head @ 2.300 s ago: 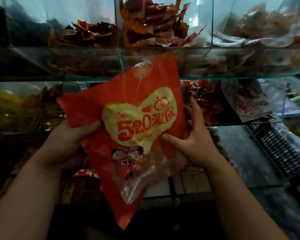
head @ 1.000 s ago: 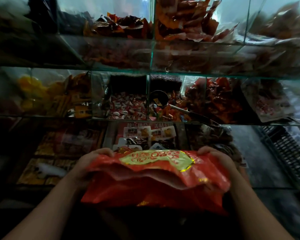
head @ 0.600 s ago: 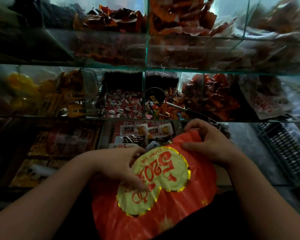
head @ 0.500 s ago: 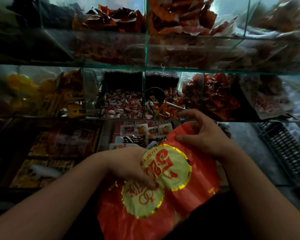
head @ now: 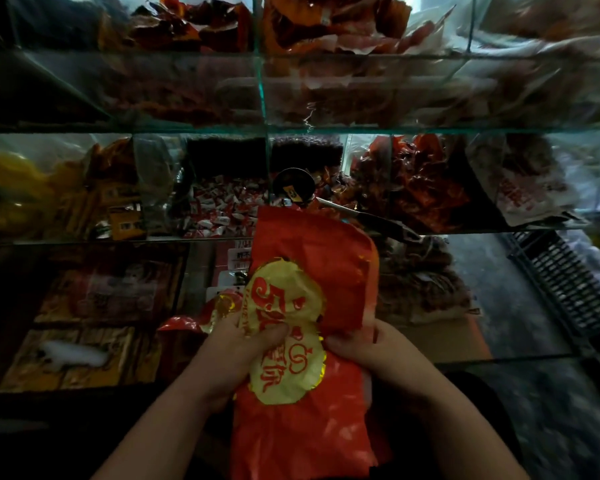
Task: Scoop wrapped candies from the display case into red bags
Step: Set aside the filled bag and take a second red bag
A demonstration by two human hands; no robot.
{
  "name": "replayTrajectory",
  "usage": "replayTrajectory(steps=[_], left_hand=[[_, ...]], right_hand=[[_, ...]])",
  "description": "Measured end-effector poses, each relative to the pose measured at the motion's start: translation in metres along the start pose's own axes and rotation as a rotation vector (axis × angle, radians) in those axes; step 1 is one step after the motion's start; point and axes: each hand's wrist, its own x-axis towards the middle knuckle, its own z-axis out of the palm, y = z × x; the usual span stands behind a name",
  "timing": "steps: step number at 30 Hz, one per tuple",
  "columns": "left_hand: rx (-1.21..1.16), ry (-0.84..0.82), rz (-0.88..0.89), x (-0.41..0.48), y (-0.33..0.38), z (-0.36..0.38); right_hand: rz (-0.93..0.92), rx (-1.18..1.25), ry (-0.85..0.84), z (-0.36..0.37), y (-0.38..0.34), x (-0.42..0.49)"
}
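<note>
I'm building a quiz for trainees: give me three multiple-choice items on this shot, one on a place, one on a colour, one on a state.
1. The scoop lies: A on the floor; B in the case; C on a chair.
2. The heart on the bag is: A blue; B green; C yellow.
3. The bag is: A gripped by left hand and right hand; B hung up; C lying untouched.
Key: B, its bowl sits among candies; C, yellow print; A, both clutch it.

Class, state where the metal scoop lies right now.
In the head view, the scoop lies on the middle shelf, near centre, right of the white-wrapped candies and just above the red bag.
</note>
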Motion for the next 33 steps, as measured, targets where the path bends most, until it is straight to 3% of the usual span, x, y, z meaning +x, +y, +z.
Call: replayTrajectory(steps=[4, 8, 10, 14, 16, 18, 20, 21, 23, 25, 26, 28, 30, 33], left_hand=[[0.111, 0.101, 0.003, 0.003, 0.003, 0.001], [0.466, 0.287, 0.122, 0.010, -0.004, 0.002], [0.482, 0.258, 0.140, 0.010, -0.008, 0.000], [0.080, -0.025, -0.063, 0.006, -0.011, -0.024], [-0.014, -0.010, -0.139, 0.007, -0.011, -0.038], [-0.098, -0.026, -0.217, 0.010, -0.008, -0.046], [-0.358, -0.135, -0.273, 0.011, -0.002, -0.044], [-0.402, -0.168, -0.285, 0.013, 0.002, -0.039], [-0.162, -0.249, -0.244, 0.016, 0.008, -0.025], [0.190, -0.259, -0.163, 0.015, 0.008, -0.019], [0.254, -0.304, -0.140, 0.014, 0.004, -0.019], [0.213, -0.328, -0.094, 0.008, 0.000, -0.017], [0.249, -0.227, -0.006, 0.006, -0.004, -0.016], [0.269, -0.111, 0.078, 0.005, -0.008, -0.011]], right_hand=[[-0.006, 0.053, 0.072, 0.000, -0.002, 0.004], [0.005, 0.092, 0.058, 0.005, 0.000, 0.007], [0.010, 0.083, 0.067, 0.006, 0.003, 0.007], [-0.067, 0.153, -0.033, -0.004, 0.002, 0.002], [-0.115, 0.181, -0.093, -0.011, 0.002, -0.001], [-0.138, 0.100, -0.033, -0.016, 0.001, -0.004], [-0.152, -0.013, 0.097, -0.021, -0.006, -0.009], [-0.197, -0.049, 0.061, -0.021, -0.011, -0.009], [-0.281, -0.044, -0.046, -0.018, -0.019, -0.004], [-0.279, -0.020, -0.056, -0.020, -0.020, -0.002], [-0.271, 0.011, -0.036, -0.019, -0.020, -0.001], [-0.224, 0.113, -0.027, -0.020, -0.025, -0.004], [-0.150, 0.199, -0.058, -0.019, -0.031, -0.002], [-0.083, -0.200, -0.040, -0.019, -0.033, -0.005]])
